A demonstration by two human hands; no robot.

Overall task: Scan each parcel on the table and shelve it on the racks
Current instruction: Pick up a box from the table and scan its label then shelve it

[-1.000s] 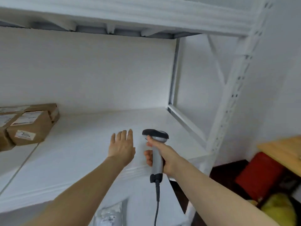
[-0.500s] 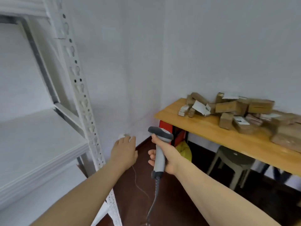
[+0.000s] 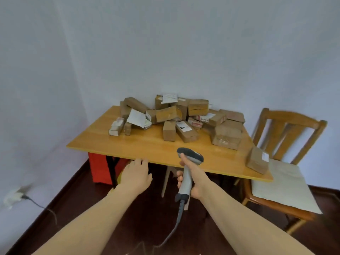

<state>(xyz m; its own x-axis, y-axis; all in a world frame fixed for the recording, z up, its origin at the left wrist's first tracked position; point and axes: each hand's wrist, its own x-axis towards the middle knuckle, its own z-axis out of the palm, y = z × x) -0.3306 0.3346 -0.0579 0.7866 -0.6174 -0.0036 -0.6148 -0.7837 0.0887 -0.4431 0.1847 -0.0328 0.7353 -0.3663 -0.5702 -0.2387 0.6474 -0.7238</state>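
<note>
Cardboard parcels [image 3: 168, 115], roughly twenty, crowd one table [image 3: 143, 148]; right hand [image 3: 196, 176] grips scanner [image 3: 191, 157].

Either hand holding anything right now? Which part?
The right hand grips the grey corded handheld barcode scanner by its handle, below the dark head. The left hand is open and holds nothing.

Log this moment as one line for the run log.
left hand: open, empty | right hand: grips barcode scanner | parcels: piled on wooden table | step: facing table, none picked
</note>
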